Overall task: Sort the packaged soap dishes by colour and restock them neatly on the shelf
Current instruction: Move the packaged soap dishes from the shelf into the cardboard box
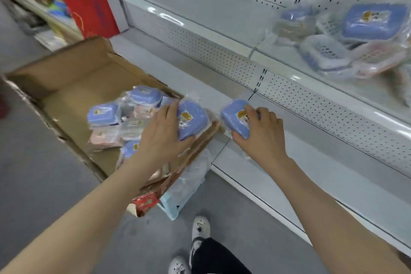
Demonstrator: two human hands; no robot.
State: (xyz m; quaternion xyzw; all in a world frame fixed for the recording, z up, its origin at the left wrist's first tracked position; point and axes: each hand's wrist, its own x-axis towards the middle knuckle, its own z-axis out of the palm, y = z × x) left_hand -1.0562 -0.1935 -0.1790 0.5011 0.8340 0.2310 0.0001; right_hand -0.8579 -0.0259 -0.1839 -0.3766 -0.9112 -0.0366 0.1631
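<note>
- A cardboard box is taken as the landmark; it stands open on the grey floor, its right corner just beside the lowest white shelf
- A loose pile of packaged soap dishes is seen inside the box, toward its right end; blue, pink and pale ones are mixed together in clear wrap
- The left hand is held over the right corner of the box; its fingers are closed around a blue soap dish in a wrapper, thumb under the near edge, fingers over the far edge
- The right hand is held just right of the box, above the front edge of the lowest shelf; a second blue soap dish is gripped in it, thumb below, fingers curled over the top
- The two held dishes are kept near each other but apart
- Up and to the right of the box, on a higher shelf, a heap of wrapped dishes is lying unsorted; blue, white and pink are visible, blurred
- A pale blue crate is partly seen under the near right corner of the box
- A red bag is standing beyond the far end of the box
</note>
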